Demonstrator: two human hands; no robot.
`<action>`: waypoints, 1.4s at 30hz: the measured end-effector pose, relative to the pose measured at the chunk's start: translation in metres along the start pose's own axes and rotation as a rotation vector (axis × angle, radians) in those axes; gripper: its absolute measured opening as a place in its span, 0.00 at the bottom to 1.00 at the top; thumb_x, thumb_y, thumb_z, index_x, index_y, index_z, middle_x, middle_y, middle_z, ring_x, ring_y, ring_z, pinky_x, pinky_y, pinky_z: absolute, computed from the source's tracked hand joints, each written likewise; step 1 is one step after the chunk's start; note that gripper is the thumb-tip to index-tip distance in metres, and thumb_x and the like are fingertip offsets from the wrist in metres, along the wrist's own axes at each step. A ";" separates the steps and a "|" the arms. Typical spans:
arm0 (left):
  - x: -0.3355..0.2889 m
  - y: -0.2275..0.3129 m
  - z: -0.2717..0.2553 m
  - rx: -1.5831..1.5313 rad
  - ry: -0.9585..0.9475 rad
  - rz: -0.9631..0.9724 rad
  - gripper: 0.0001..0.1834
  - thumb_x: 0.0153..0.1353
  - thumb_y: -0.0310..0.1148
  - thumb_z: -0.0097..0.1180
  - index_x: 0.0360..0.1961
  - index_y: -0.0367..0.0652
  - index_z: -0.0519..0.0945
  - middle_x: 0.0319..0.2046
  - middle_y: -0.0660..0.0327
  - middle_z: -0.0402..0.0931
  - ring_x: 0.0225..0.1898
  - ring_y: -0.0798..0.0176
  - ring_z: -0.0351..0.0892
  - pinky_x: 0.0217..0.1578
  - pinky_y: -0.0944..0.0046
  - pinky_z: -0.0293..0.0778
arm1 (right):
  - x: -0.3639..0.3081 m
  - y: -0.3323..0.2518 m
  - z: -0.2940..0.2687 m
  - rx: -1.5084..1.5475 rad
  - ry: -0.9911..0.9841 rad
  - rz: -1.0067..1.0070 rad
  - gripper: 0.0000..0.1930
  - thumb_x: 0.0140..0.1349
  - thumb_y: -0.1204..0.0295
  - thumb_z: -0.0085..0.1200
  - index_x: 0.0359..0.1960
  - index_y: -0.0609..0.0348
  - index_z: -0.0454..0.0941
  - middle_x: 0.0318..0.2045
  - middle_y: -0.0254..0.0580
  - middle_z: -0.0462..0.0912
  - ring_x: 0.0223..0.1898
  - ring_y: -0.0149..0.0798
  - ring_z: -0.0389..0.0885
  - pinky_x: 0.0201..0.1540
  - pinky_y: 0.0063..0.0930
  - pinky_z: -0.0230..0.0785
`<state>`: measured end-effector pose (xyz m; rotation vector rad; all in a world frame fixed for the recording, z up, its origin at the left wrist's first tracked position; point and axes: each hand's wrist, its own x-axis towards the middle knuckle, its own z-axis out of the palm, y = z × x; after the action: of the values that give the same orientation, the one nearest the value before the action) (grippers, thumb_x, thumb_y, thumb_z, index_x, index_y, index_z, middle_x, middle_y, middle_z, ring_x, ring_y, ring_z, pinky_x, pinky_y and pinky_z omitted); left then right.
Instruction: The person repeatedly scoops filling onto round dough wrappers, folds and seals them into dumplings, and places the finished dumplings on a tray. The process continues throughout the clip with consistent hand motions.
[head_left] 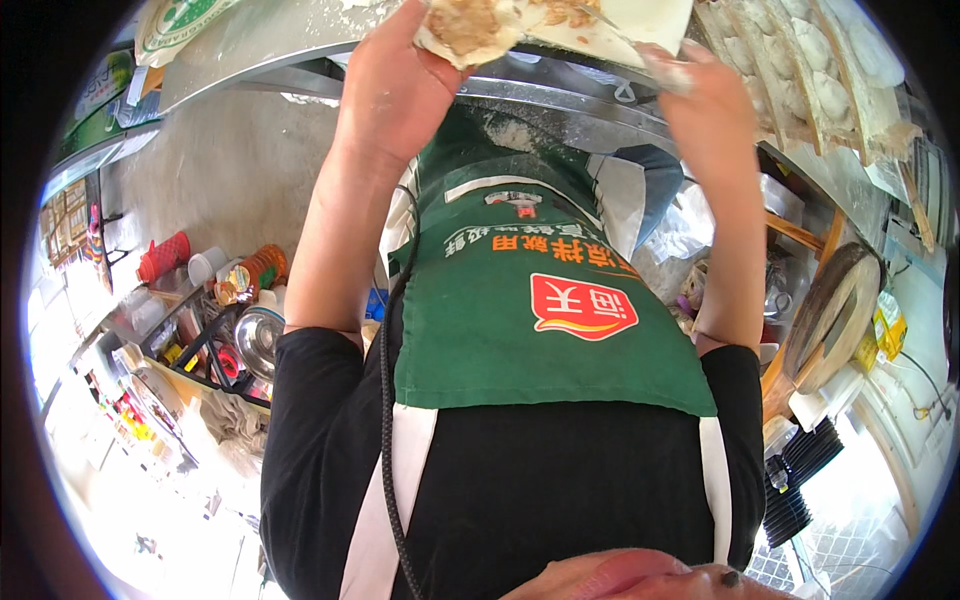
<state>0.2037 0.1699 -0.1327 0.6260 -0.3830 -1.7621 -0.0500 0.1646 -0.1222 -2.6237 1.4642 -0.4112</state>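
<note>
My left hand (395, 85) reaches up to the floury work table (260, 45) and cups a round dough wrapper (440, 42) with brownish minced filling (468, 22) on it. My right hand (700, 95) is closed around a thin flat stick (645, 62) dusted with flour, whose tip points at the filling. Both hands are white with flour. A green apron (520, 320) over a black shirt fills the middle of the view.
Rows of shaped dumplings lie on wooden trays (810, 70) at the top right. A round wooden board (835, 315) leans at the right, above stacked black trays (800, 480). A low rack (215, 340) with bottles, jars and a metal lid stands at the left.
</note>
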 end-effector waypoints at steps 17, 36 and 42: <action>-0.004 -0.022 0.014 0.075 -0.153 -0.264 0.24 0.71 0.39 0.34 0.59 0.31 0.61 0.56 0.50 0.68 0.55 0.53 0.71 0.57 0.49 0.66 | 0.006 -0.038 0.004 0.546 0.278 0.124 0.11 0.50 0.73 0.62 0.36 0.60 0.82 0.35 0.42 0.81 0.37 0.38 0.77 0.42 0.30 0.68; -0.025 -0.022 0.038 0.608 -0.254 -0.073 0.18 0.67 0.32 0.47 0.55 0.33 0.69 0.46 0.55 0.75 0.46 0.60 0.78 0.49 0.63 0.76 | 0.022 -0.049 -0.017 1.386 0.121 0.563 0.20 0.45 0.73 0.67 0.37 0.76 0.76 0.29 0.41 0.83 0.31 0.28 0.79 0.42 0.19 0.69; -0.025 -0.018 0.041 0.221 -0.456 -0.054 0.26 0.69 0.43 0.38 0.59 0.33 0.63 0.46 0.53 0.75 0.42 0.62 0.79 0.38 0.67 0.77 | 0.018 -0.042 0.003 1.561 0.195 0.545 0.12 0.46 0.77 0.64 0.31 0.72 0.79 0.28 0.41 0.82 0.31 0.32 0.80 0.42 0.23 0.70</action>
<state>0.1705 0.1958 -0.1045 0.3834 -0.8908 -1.9256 -0.0058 0.1711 -0.1125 -0.9524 1.0195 -1.1165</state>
